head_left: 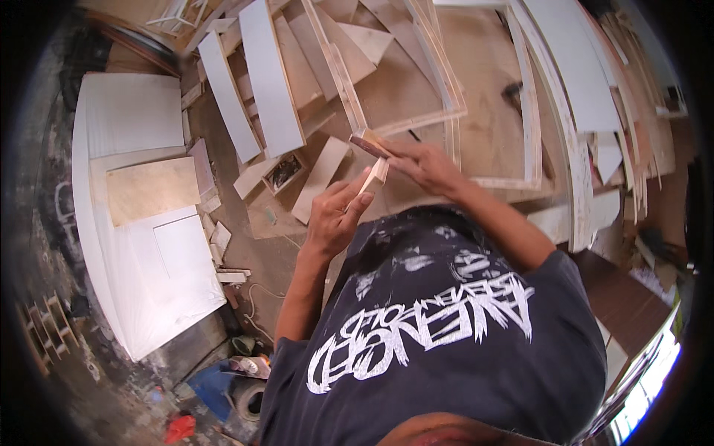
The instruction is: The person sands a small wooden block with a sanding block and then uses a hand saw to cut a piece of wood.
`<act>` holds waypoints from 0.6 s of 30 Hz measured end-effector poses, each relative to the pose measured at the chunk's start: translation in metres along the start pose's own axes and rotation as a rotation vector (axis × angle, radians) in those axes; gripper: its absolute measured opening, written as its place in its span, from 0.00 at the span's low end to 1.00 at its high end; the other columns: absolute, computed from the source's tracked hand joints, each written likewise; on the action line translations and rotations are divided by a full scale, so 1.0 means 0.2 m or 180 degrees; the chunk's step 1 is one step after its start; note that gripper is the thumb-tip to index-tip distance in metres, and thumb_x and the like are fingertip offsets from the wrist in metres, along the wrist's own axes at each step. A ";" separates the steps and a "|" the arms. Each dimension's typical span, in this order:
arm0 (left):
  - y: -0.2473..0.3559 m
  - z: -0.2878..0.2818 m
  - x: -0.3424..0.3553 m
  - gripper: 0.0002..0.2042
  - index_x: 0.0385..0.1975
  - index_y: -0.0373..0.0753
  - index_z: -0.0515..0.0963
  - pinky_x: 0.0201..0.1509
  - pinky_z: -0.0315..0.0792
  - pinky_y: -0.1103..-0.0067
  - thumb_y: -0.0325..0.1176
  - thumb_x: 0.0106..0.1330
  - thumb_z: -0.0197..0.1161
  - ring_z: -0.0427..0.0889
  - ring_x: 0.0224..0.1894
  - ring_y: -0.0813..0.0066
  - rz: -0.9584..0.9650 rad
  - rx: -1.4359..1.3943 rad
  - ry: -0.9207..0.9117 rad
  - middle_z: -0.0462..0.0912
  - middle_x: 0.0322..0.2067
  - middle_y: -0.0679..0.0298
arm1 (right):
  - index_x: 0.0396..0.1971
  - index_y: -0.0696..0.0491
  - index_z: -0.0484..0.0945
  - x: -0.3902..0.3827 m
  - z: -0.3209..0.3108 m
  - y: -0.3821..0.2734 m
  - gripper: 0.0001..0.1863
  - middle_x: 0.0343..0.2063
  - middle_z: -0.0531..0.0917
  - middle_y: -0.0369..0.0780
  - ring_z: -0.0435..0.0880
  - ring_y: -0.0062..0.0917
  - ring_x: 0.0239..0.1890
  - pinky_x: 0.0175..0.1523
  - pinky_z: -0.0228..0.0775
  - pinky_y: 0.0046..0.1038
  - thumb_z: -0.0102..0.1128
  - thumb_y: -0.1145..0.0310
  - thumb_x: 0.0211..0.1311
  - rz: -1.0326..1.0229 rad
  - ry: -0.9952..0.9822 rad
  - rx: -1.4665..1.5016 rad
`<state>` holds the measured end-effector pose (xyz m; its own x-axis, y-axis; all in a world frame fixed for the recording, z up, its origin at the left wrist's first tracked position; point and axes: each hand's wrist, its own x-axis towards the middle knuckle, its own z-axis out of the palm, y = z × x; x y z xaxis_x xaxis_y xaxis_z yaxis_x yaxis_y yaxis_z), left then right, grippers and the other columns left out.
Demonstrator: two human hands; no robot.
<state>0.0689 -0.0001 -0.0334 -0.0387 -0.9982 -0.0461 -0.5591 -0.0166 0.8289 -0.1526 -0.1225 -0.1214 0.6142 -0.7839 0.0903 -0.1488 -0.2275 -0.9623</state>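
Observation:
Both hands are in front of my chest, closed on small wooden pieces. My left hand (335, 217) grips a short pale wood piece (378, 172), which points up and away from me. My right hand (431, 169) grips another wood piece (364, 143) with a darker face, lying crosswise at the upper end of the pale one. The two pieces meet or nearly meet; I cannot tell whether they touch. My fingers hide part of each piece.
Open wooden frames (452, 111) and white-faced boards (268, 82) lie ahead. A small box (297, 157) holds dark bits. White panels (126, 119) with a plywood sheet (149, 186) are at left. More boards (580, 82) are stacked right. A cord (256, 320) lies on the floor.

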 end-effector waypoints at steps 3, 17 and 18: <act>0.06 0.00 -0.05 0.24 0.67 0.41 0.80 0.46 0.78 0.71 0.44 0.76 0.65 0.87 0.39 0.59 0.0286 -0.0118 0.0147 0.88 0.41 0.50 | 0.67 0.52 0.79 -0.09 0.04 0.02 0.26 0.58 0.86 0.52 0.87 0.36 0.60 0.65 0.74 0.33 0.63 0.54 0.76 0.0564 0.0225 0.0009; -0.17 -0.03 -0.47 0.32 0.60 0.24 0.78 0.52 0.77 0.75 0.55 0.83 0.51 0.85 0.45 0.71 0.0255 -0.2376 0.0432 0.88 0.49 0.52 | 0.74 0.52 0.72 -0.42 0.11 -0.39 0.28 0.58 0.84 0.40 0.81 0.20 0.58 0.60 0.72 0.25 0.57 0.59 0.80 0.0885 0.1425 0.0634; -0.17 -0.04 -0.49 0.32 0.60 0.24 0.78 0.52 0.77 0.75 0.55 0.83 0.51 0.85 0.45 0.71 0.0277 -0.2405 0.0436 0.88 0.49 0.52 | 0.75 0.52 0.72 -0.46 0.15 -0.41 0.28 0.56 0.85 0.40 0.81 0.19 0.56 0.58 0.74 0.24 0.56 0.59 0.81 0.0965 0.1443 0.0707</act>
<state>0.0978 0.0986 -0.0531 0.0738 -0.9951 0.0651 0.1601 0.0763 0.9841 -0.1744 -0.0146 -0.0590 0.1695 -0.9750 -0.1437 -0.0703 0.1335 -0.9886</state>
